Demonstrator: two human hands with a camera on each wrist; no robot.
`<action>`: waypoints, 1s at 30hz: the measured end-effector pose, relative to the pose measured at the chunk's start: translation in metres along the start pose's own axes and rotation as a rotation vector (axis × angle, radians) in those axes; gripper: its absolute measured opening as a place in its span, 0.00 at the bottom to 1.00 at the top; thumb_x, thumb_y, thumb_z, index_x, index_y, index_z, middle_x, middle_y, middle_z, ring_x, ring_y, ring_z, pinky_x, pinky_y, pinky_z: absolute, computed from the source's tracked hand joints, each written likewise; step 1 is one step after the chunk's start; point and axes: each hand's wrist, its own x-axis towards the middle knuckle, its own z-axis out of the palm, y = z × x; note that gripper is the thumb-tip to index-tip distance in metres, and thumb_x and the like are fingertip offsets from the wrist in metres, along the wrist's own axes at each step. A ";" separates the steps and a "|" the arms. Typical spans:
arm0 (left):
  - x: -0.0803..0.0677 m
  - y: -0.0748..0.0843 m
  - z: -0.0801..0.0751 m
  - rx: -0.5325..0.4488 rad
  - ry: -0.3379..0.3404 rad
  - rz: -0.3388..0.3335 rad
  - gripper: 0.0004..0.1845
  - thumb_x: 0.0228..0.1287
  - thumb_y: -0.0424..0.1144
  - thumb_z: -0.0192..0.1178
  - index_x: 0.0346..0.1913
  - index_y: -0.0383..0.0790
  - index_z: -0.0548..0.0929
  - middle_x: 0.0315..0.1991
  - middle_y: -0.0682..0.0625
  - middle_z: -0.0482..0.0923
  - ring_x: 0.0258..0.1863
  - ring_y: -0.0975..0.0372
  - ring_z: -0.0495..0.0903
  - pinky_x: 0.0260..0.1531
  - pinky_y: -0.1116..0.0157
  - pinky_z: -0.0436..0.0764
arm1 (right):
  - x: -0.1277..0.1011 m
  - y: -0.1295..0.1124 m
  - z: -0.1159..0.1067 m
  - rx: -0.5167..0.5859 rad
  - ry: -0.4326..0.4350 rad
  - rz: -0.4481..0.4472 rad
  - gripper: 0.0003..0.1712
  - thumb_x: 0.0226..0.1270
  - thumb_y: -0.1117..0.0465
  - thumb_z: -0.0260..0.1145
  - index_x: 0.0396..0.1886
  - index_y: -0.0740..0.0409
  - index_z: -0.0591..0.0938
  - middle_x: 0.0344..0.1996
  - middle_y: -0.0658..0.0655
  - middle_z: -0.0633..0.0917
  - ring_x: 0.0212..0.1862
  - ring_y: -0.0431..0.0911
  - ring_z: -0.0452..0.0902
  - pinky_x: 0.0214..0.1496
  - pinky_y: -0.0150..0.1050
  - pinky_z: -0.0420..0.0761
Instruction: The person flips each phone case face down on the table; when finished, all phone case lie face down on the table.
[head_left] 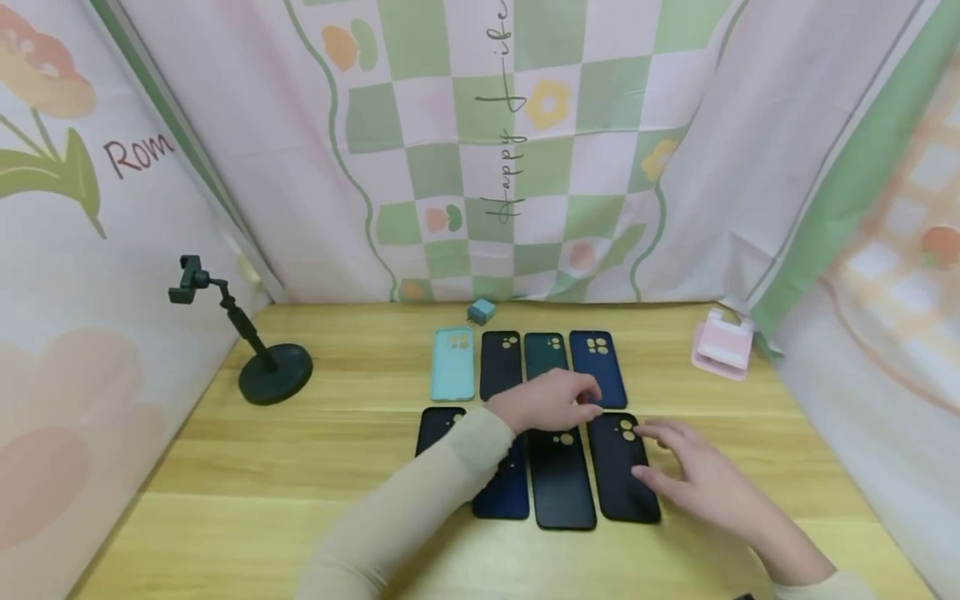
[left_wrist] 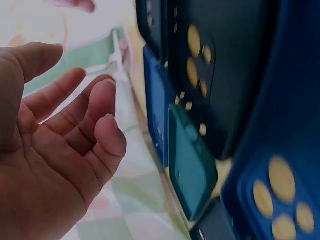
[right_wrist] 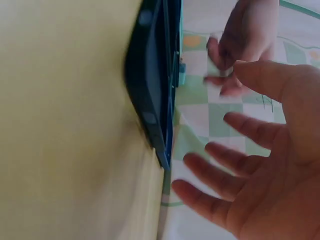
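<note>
Several phone cases lie in two rows on the wooden table. My left hand (head_left: 551, 398) hovers over the middle of them, loosely curled and holding nothing. Beneath and around it are a dark green case (head_left: 546, 350), a blue case (head_left: 597, 371) and a black case (head_left: 564, 492). In the left wrist view, the palm of this hand (left_wrist: 60, 150) is bare. At the right end of the front row, my right hand (head_left: 701, 475) is beside another black case (head_left: 622, 471), fingers spread; whether the fingertips touch its edge I cannot tell. Nothing shows in the right palm (right_wrist: 270, 170).
In the back row are a light blue case (head_left: 452, 367) and a black one (head_left: 500, 362). My left forearm partly covers a navy case (head_left: 501, 496) and a black case (head_left: 435, 427). A blue charger cube (head_left: 482, 311), a pink stand (head_left: 722, 346) and a black phone holder (head_left: 275, 373) stand farther off.
</note>
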 end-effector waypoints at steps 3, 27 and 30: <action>0.014 0.009 0.012 0.057 -0.026 -0.035 0.16 0.73 0.52 0.55 0.57 0.51 0.80 0.45 0.62 0.78 0.38 0.74 0.73 0.39 0.74 0.73 | -0.008 -0.002 0.005 0.026 -0.009 -0.015 0.25 0.62 0.49 0.72 0.55 0.55 0.80 0.52 0.58 0.79 0.40 0.45 0.80 0.36 0.42 0.81; 0.034 0.020 0.027 0.096 -0.152 -0.107 0.10 0.71 0.50 0.58 0.49 0.53 0.82 0.37 0.61 0.77 0.29 0.69 0.76 0.30 0.71 0.75 | -0.012 -0.005 0.019 0.012 -0.379 -0.036 0.11 0.55 0.58 0.75 0.38 0.46 0.83 0.28 0.37 0.77 0.31 0.33 0.71 0.33 0.37 0.75; 0.033 0.019 0.027 0.075 -0.167 -0.089 0.11 0.71 0.50 0.58 0.50 0.54 0.82 0.39 0.62 0.78 0.30 0.69 0.77 0.31 0.71 0.75 | -0.011 -0.004 0.020 0.015 -0.387 -0.049 0.09 0.57 0.60 0.74 0.35 0.46 0.82 0.26 0.37 0.75 0.28 0.33 0.69 0.30 0.36 0.73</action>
